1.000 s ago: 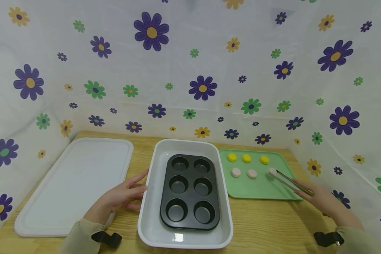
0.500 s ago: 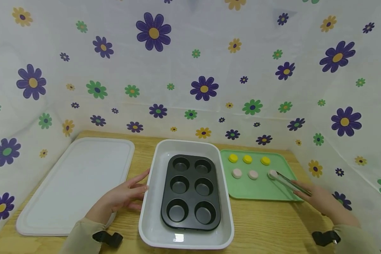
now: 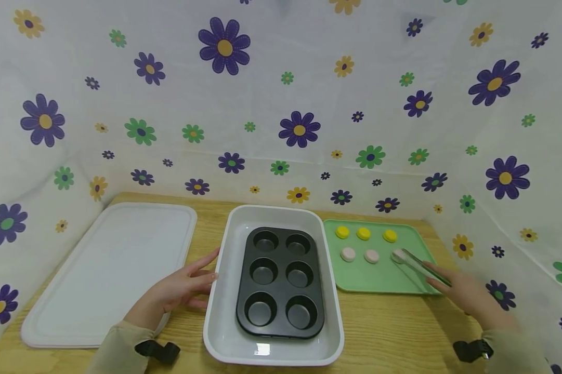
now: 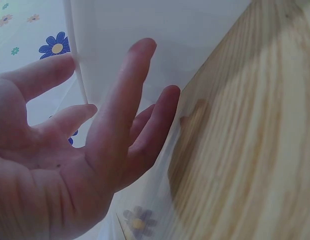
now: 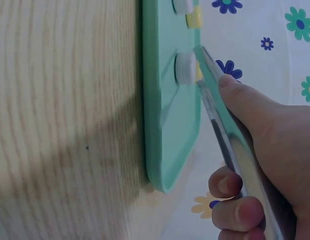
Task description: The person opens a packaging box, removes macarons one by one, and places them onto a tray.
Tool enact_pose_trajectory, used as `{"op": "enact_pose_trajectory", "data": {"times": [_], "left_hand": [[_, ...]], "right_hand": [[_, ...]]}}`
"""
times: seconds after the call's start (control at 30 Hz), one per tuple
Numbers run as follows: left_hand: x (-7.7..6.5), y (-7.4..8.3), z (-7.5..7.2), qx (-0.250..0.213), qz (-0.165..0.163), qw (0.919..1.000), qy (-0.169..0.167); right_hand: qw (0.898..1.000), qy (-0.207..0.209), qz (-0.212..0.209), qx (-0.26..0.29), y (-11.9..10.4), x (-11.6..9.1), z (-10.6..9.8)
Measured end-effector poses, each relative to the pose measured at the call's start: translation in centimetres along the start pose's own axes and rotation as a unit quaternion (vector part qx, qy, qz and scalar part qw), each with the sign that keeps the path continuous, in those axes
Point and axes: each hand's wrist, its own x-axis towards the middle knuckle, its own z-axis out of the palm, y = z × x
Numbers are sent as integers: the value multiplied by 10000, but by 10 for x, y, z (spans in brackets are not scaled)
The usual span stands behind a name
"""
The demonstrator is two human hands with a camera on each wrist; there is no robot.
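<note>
In the head view, my left hand (image 3: 180, 288) has its fingers spread, fingertips right at the left wall of a deep white tray (image 3: 215, 322). A black muffin tin (image 3: 282, 291) with several cups lies inside that tray. My right hand (image 3: 465, 293) grips metal tongs (image 3: 423, 266) whose tips stand apart at a pale pink macaron (image 3: 396, 255) on a green tray (image 3: 379, 278). The right wrist view shows the tong tips (image 5: 201, 65) beside this macaron (image 5: 185, 68), low over the tray. Two more pale pink macarons (image 3: 348, 254) and three yellow macarons (image 3: 363, 234) share the green tray.
A large white board (image 3: 121, 265) lies on the left of the wooden table (image 3: 383, 332). Flower-printed cloth (image 3: 262, 93) rises behind the table and along both sides. The green tray sits close against the deep white tray's right side.
My right hand and the tongs have shifted slightly left, and the pale pink macaron at their tips sits a little farther left. My left hand stays at the deep tray's side.
</note>
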Motion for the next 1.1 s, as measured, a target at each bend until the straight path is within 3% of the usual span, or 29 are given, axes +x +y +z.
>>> {"op": "enact_pose_trajectory", "data": {"times": [0.3,0.4,0.63,0.87,1.1], "left_hand": [[0,1,0,66,17,10000,-15],[-1,1,0,101,8,9999,13],[0,0,0,135,-9,9999,72],[0,1,1,159,-5,9999,68],[-1,2,2,211,-30,9997,81]], "right_hand": [[9973,627,-384,-42,0,-4,22],[9967,726,-346,-55,-8,-6,27],[9870,1454,-584,-356,-29,-14,37],[9871,1513,-373,-363,-43,-29,44],[9859,1368,57,-960,-48,-46,58]]}}
